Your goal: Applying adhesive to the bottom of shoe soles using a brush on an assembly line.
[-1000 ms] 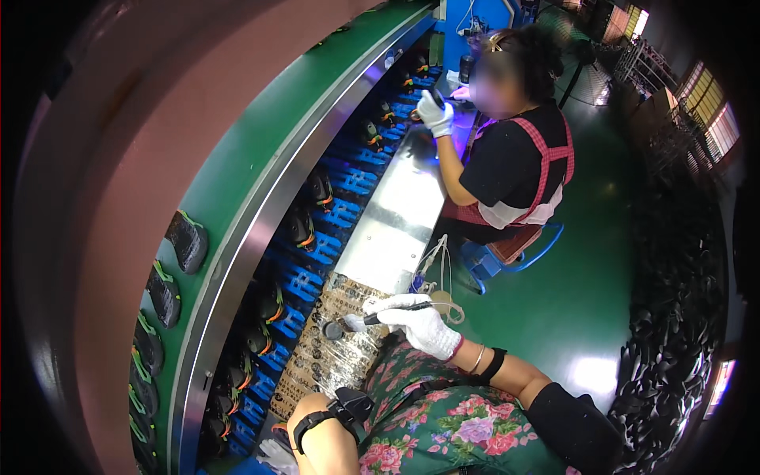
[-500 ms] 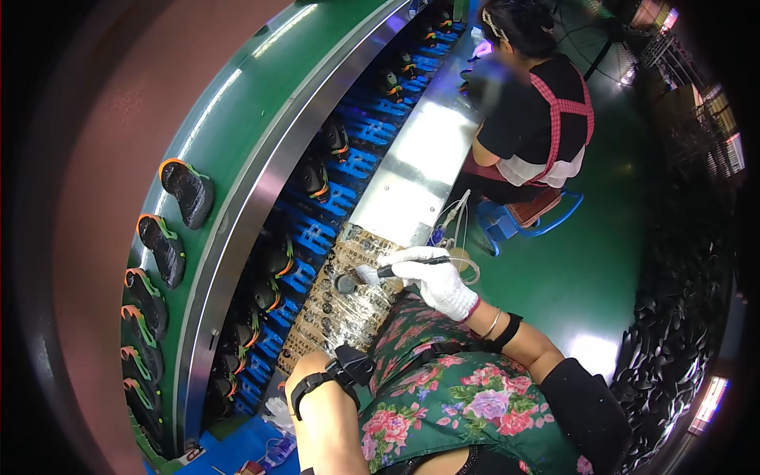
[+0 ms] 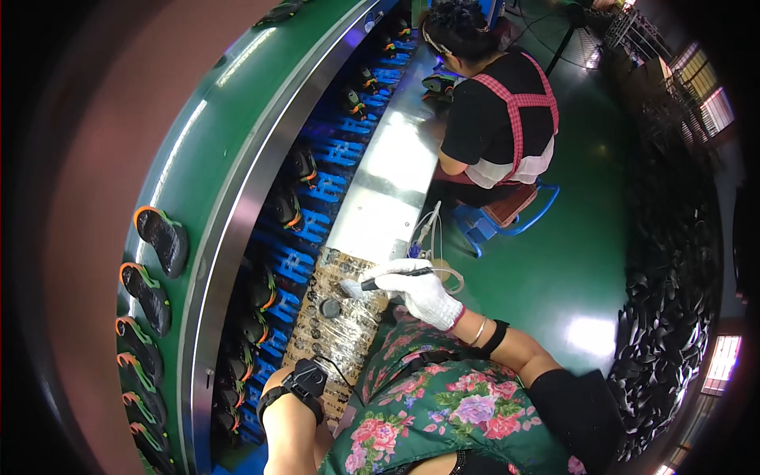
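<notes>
My right hand, in a white knit glove, is closed around the black handle of a brush. The brush's pale bristles are just above a small round black pot, a short way off it. Beneath both lies a bench top covered with printed brown sheet and shiny clear film. My left arm is bent at the lower edge, with a black strap and a small black device on it. The left hand itself is out of sight.
Black sandals with orange and green straps line a green ledge at left. More sandals sit along a blue slatted rack. A co-worker sits ahead beside a bare metal top. Black pieces are heaped at right.
The whole view has shifted. My right hand's brush tip has drawn slightly away from the black pot. The white glove of my left hand, partly visible before at the lower edge, has left the picture.
</notes>
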Action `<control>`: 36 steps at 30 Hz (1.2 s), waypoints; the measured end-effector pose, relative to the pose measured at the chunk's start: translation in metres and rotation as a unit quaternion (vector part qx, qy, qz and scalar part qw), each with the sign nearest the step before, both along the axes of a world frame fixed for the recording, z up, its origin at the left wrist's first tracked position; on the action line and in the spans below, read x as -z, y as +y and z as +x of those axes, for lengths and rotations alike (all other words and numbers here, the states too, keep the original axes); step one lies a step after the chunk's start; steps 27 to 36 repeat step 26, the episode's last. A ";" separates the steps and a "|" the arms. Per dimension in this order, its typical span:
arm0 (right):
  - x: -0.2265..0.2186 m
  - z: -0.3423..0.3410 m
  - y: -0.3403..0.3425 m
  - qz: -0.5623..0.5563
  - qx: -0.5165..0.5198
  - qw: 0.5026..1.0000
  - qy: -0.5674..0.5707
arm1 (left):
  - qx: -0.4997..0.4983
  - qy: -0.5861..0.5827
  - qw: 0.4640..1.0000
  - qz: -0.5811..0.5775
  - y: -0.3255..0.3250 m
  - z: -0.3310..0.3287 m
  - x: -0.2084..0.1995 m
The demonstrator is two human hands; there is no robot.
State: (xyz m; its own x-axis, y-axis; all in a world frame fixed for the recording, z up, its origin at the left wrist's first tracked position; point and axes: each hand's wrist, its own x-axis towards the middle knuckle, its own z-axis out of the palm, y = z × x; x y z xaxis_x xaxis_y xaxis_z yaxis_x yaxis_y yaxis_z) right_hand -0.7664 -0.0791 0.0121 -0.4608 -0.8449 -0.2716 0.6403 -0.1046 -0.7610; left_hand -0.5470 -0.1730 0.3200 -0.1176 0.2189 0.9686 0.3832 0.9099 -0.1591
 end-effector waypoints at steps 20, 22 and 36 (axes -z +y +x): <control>0.033 -0.137 0.011 0.069 0.063 0.972 0.218 | -0.284 -0.572 0.766 0.079 -0.336 -0.439 0.175; -0.008 -0.163 -0.006 0.023 0.065 0.987 -0.145 | -0.316 -0.571 0.753 0.078 -0.389 -0.462 0.190; 0.014 -0.201 -0.013 0.062 0.072 0.986 -0.134 | -0.355 -0.628 0.680 0.131 -0.430 -0.542 0.205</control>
